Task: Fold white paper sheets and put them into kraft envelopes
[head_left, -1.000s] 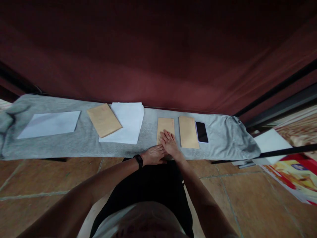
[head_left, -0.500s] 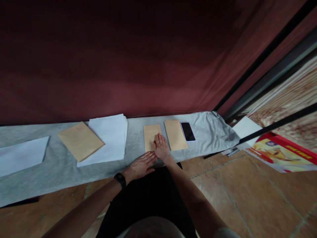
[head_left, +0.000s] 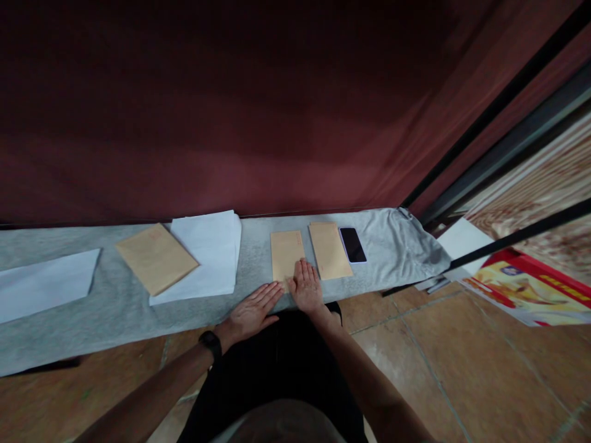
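A brown paper envelope (head_left: 285, 249) lies flat on the grey cloth in front of me. On its near right corner rests my right hand (head_left: 306, 288), palm down with the fingers stretched out. My left hand (head_left: 253, 311) lies flat at the cloth's front edge, its fingertips at the envelope's near left corner. Neither hand grips anything. Just right of this envelope is a small stack of brown envelopes (head_left: 329, 251), with a dark-screened phone (head_left: 353, 245) along its right side.
Left of me, another brown envelope stack (head_left: 157, 258) lies slanted over a pile of white paper (head_left: 207, 252). A folded white sheet (head_left: 50, 283) is farther left. The grey cloth (head_left: 392, 246) covers a narrow table against a dark red wall. A colourful box (head_left: 530, 286) stands at right.
My right hand has slid toward me and slightly right, uncovering more of the envelope. The left hand has shifted a little left. The view has moved slightly.
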A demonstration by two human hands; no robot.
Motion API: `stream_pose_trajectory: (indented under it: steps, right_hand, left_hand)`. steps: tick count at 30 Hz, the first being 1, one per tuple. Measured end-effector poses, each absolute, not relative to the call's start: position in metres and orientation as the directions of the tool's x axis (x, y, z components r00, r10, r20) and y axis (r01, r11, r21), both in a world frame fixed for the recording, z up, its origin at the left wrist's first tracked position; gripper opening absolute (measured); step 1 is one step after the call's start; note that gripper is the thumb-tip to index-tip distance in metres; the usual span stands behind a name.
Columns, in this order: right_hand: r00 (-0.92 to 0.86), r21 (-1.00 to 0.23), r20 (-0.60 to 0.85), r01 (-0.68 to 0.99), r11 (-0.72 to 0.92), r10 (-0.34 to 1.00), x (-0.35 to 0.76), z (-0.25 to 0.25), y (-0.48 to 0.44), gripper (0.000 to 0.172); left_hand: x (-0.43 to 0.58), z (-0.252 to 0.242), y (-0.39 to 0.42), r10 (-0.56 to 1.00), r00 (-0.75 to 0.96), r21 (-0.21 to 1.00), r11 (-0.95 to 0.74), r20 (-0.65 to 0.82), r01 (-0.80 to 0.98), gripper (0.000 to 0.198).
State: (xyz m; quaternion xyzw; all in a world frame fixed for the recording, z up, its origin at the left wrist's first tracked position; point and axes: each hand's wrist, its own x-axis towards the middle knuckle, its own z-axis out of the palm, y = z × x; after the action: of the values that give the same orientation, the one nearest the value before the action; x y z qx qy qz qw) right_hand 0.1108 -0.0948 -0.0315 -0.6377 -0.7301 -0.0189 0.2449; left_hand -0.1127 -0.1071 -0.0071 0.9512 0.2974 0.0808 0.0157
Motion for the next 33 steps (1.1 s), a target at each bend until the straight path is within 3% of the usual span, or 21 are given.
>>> stream_pose_trajectory:
  steps: [7, 20, 33]
  right_hand:
    - [-0.181, -0.277, 0.336, 0.919, 0.281, 0.924, 0.122, -0.024, -0.143, 0.057]
    - [-0.377, -0.277, 0.310, 0.842, 0.462, 0.873, 0.176, -0.011, -0.162, 0.063]
    - [-0.327, -0.242, 0.283, 0.885, 0.397, 0.902, 0.131, -0.016, -0.162, 0.059]
  left_hand:
    - [-0.113, -0.014, -0.106, 0.571, 0.806, 0.105, -0.821, 0.157, 0.562, 0.070]
    - [-0.112, -0.011, -0.106, 0.579, 0.808, 0.081, -0.815, 0.108, 0.573, 0.069]
    - [-0.110, -0.011, -0.111, 0.588, 0.804, 0.070, -0.809, 0.089, 0.584, 0.073]
